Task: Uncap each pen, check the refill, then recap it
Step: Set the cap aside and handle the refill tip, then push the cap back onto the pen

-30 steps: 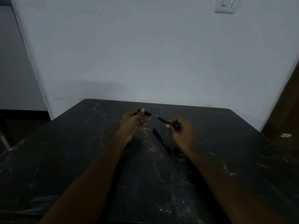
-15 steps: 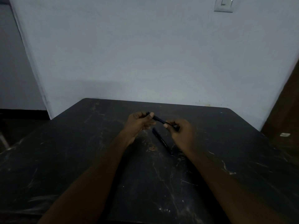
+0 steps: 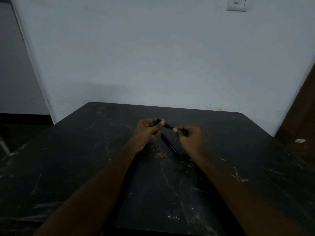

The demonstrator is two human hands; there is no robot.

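Dim room. Pale bluish wall point(image 3: 153, 57) behind, light switch point(image 3: 236, 4) top right. Dark marbled table point(image 3: 68, 167) against wall, surface scuffed. Brown wooden panel point(image 3: 305, 103) at right. Dark floor point(image 3: 20, 133) at left.

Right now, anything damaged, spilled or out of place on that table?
Only wear: the black tabletop is scuffed with pale scratches. The left hand and right hand hold one black pen above it; a second pen lies diagonally beneath them. Nothing spilled.

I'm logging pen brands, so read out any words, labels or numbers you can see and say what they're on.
Lying pen on the table: pale print along its barrel, too small and blurred to read.
Held pen: no print shows.
Wall switch: no text shows.
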